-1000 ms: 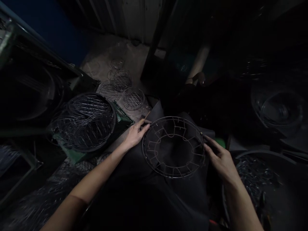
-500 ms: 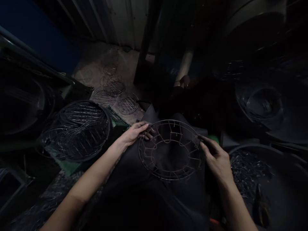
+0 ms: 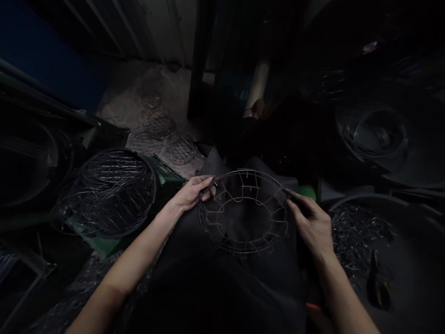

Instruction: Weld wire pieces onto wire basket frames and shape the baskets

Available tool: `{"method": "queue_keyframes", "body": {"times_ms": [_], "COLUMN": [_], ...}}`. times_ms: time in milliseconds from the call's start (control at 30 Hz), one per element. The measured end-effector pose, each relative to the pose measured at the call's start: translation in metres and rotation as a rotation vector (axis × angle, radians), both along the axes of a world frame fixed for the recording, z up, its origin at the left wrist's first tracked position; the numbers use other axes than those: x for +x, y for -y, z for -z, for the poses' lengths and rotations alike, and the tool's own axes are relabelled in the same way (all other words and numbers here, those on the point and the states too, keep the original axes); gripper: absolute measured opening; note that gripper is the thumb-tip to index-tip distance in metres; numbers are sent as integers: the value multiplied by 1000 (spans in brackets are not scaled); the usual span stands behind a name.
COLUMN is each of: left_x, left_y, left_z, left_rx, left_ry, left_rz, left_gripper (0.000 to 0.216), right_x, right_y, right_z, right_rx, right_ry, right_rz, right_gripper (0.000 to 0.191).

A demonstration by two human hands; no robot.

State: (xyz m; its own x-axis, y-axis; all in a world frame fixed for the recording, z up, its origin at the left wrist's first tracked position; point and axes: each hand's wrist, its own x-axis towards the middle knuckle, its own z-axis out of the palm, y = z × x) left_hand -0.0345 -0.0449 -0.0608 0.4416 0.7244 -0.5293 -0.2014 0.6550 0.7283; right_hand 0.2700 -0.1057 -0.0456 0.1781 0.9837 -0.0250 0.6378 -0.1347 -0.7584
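Observation:
Between my hands is a round wire frame (image 3: 250,189), with a double outer ring and bent wire loops pointing inward. It is held above the dark cloth (image 3: 222,283) over my lap. My left hand (image 3: 196,191) pinches the ring at its upper left, thumb on top and fingers curled beneath. On the opposite side, my right hand (image 3: 310,218) grips the rim between thumb and fingers. Some right fingertips are lost in shadow.
At left, a round container (image 3: 153,185) heaped with wire pieces stands on a green crate (image 3: 107,243). Wire grids (image 3: 180,147) lie on the floor beyond. On the right, a large round tub (image 3: 413,260) holds small metal pieces (image 3: 358,236) and pliers (image 3: 378,283).
The wire frame has shifted slightly upward and tilted a little in my hands. My left fingers have curled in closer under the rim. The surroundings have slid slightly left as the view turned.

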Motion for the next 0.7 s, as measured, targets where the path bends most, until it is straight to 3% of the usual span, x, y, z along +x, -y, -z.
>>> {"method": "queue_keyframes", "body": {"times_ms": [100,200,500,700], "left_x": [4,6,6,5], "left_y": [4,6,5,3], "left_z": [-3,-5,-4,-1], "left_rx": [78,55,3,-46], "left_ry": [-12,14,65,90], "left_rz": [-63,-74,-99,-82], "left_gripper": [46,53,37,29], "right_x": [2,3,-5,-2], "right_y": [0,1,0,0], "right_z": [1,1,-4,-1], "right_rx": [3,26,43,24], "right_ry": [-5,9,16,4], "right_rz": [7,-13,76,37], "right_gripper": [27,27,27,24]}}
